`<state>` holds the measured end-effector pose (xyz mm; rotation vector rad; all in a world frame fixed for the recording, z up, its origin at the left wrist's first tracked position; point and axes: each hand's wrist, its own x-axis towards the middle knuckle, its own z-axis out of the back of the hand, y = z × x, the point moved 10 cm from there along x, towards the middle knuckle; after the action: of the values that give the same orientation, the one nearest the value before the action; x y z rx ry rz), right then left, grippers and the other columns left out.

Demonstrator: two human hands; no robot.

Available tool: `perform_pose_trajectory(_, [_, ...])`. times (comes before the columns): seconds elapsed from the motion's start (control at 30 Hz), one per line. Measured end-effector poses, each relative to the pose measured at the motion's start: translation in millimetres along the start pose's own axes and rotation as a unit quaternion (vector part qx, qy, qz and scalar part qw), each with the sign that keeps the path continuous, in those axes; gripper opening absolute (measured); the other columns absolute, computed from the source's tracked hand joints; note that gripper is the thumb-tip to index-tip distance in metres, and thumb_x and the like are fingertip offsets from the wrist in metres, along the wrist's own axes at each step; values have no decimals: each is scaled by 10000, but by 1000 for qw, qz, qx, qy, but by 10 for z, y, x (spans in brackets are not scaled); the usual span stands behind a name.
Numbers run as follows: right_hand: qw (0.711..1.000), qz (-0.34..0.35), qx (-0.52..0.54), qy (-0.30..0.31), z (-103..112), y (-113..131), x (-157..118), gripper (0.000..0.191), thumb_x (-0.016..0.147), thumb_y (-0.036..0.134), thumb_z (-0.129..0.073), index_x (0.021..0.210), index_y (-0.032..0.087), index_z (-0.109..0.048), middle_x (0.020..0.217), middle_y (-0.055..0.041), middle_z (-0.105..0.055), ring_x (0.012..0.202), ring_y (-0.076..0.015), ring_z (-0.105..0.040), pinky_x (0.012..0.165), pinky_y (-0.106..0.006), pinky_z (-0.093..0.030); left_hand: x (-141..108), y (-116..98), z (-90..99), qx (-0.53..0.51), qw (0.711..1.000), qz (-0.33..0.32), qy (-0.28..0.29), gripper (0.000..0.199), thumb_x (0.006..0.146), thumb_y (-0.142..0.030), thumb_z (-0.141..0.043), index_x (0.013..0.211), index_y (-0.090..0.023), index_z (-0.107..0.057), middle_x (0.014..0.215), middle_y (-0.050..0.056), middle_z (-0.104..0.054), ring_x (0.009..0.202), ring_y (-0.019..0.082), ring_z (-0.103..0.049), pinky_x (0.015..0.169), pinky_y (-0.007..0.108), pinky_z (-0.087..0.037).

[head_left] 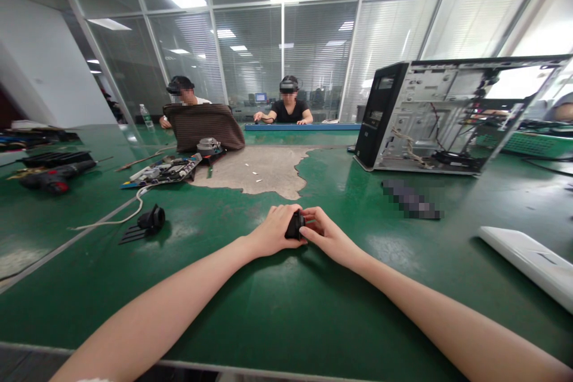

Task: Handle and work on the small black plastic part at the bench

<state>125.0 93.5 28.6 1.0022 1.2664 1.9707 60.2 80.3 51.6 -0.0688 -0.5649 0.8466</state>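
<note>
Between my hands, just above the green tabletop (268, 304), is a small black part (294, 225), mostly covered by fingers, so its kind cannot be made out. My left hand (275, 230) wraps round it from the left, fingers over the top and thumb low in front. From the right, my right hand (329, 236) grips it with the thumb against its side and the fingers curved behind. Off to the left lies another black plastic piece (154, 221) with a round end and flat prongs.
An opened computer case (380, 119) stands at the right, near a white slab-shaped device (523, 250). A circuit board (165, 172), a white cable (129, 215) and a power drill (58, 176) lie at the left. Behind a brown bag (201, 125), two people sit across the table.
</note>
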Motion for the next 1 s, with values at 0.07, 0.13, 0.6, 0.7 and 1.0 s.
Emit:
perform_pose_trajectory(0.07, [1000,2,-9,13,-16,0,-5,241,797,278,-495,1005,205,-399,943,-35,-514,837,-140,-546,742,-313,-464,0,7,-4,1,1000,0,1,557,692,-396,-608,1127,-191,-327,1043,67,-506,946,231,-469,815,363,-333])
perform_pose_trajectory(0.13, [999,13,-7,29,-42,37,-17,221,792,262,-508,978,203,-404,933,-27,-523,835,-136,-550,751,-305,-458,-2,17,-11,3,1000,0,2,562,686,-381,-615,1129,-190,-325,1049,68,-504,949,231,-467,815,362,-332])
perform_pose_trajectory(0.6, [1000,-2,2,-6,9,-12,8,246,788,295,-504,991,201,-401,968,-42,-507,819,-138,-553,708,-295,-472,-1,2,3,-5,1000,0,-3,564,681,-392,-623,1123,-198,-331,1037,60,-506,942,225,-469,814,354,-330])
perform_pose_trajectory(0.7, [1000,1,0,14,-24,13,-9,220,795,275,-497,980,197,-408,929,-33,-520,820,-137,-552,727,-299,-465,-1,-1,6,-5,1000,0,-1,555,685,-387,-619,1121,-195,-334,1038,61,-507,940,225,-468,815,354,-329])
perform_pose_trajectory(1.0, [1000,0,23,15,-41,58,-24,162,808,272,-477,924,206,-384,766,14,-530,685,-110,-550,670,-285,-453,-4,25,-3,2,1000,5,-8,582,671,-387,-629,1128,-193,-325,1038,62,-506,943,228,-472,818,358,-329])
